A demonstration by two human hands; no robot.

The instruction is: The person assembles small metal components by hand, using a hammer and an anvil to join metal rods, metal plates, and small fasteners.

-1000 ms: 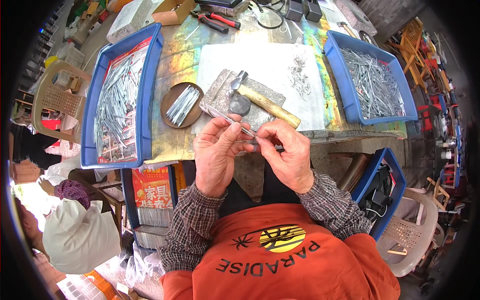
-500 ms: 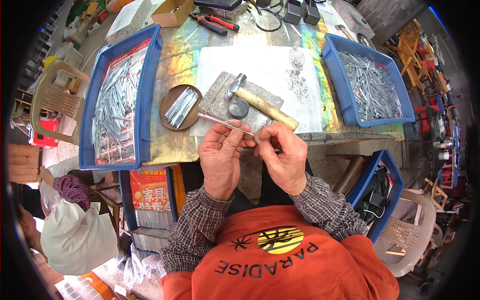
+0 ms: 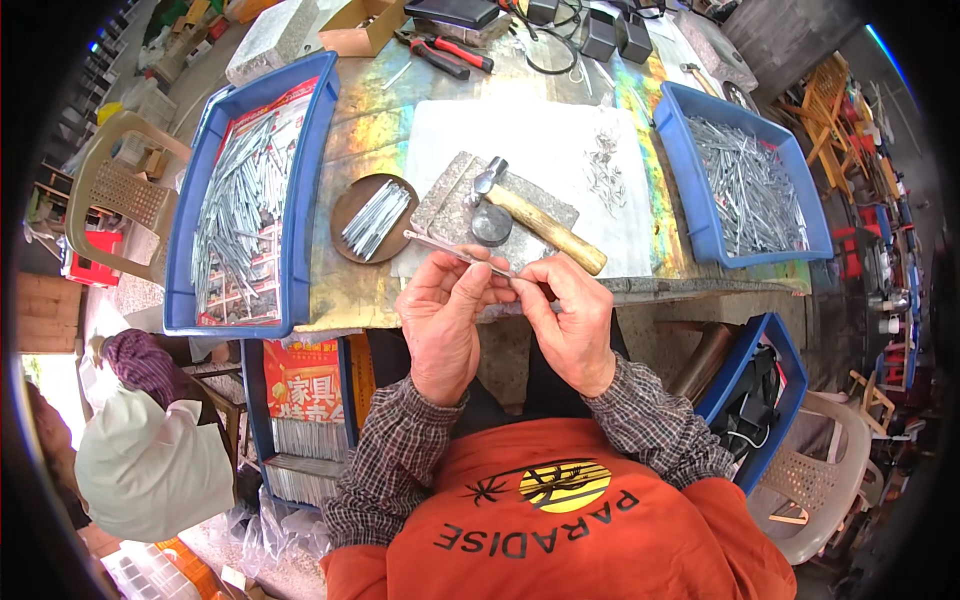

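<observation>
My left hand (image 3: pixel 445 320) and my right hand (image 3: pixel 570 320) meet at the table's near edge, both pinching a thin silvery metal strip (image 3: pixel 450 250) that sticks out up and to the left past my left fingers. Just beyond my hands lies a grey stone slab (image 3: pixel 455 205). A wooden-handled hammer (image 3: pixel 535 220) and a dark round disc (image 3: pixel 492 225) rest on the slab. A round brown dish (image 3: pixel 350 225) left of the slab holds several more strips.
A long blue tray (image 3: pixel 300 190) of metal strips lies at the left, another blue tray (image 3: pixel 690 180) of strips at the right. Small bent metal pieces (image 3: pixel 603 170) lie on a white sheet. Red-handled pliers (image 3: pixel 445 50), a cardboard box and black adapters sit at the far edge. Plastic chairs stand on both sides.
The metal strip between my fingers has slid out to the upper left, so more of it shows. Both hands stayed at the table's near edge.
</observation>
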